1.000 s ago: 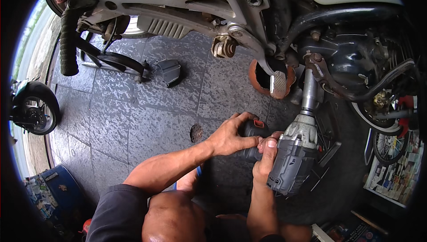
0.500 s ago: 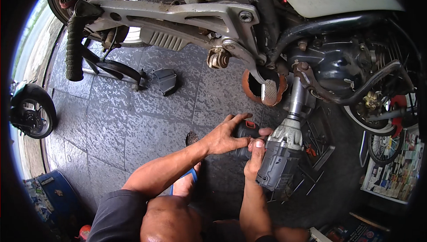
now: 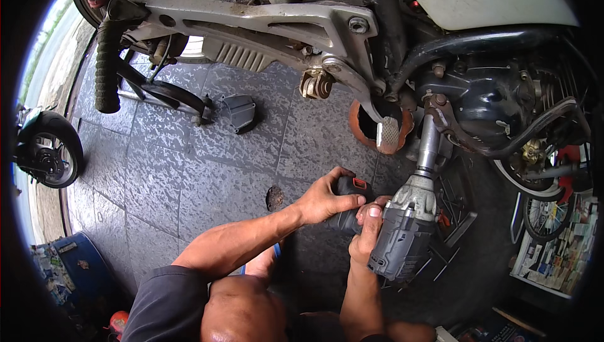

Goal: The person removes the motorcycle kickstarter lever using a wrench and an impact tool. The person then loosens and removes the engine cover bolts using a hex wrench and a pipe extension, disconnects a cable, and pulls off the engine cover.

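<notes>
A grey cordless impact wrench [image 3: 404, 235] is held up beside the motorcycle, carrying a long silver socket [image 3: 429, 144]. The socket's far end meets the rusty bracket of a bent metal bar [image 3: 506, 149] under the black engine [image 3: 478, 100]; the fastener inside is hidden. My right hand [image 3: 366, 232] is closed round the wrench's grip, its thumb along the housing. On the left, my left hand [image 3: 324, 202] clasps the black battery [image 3: 346, 219] at the base of the grip, with thumb and fingers on either side. The trigger cannot be seen.
A brake pedal [image 3: 387, 133] hangs near the socket, above a broken clay-coloured pot [image 3: 363, 137]. On the tiles lie a dark cover [image 3: 239, 112] and, under the wrench, several hand tools [image 3: 450, 207]. A blue box [image 3: 91, 266] stands at lower left.
The whole view has shifted slightly, so the motorcycle and wrench appear a little further right. Both hands keep their hold, and the socket stays against the bracket.
</notes>
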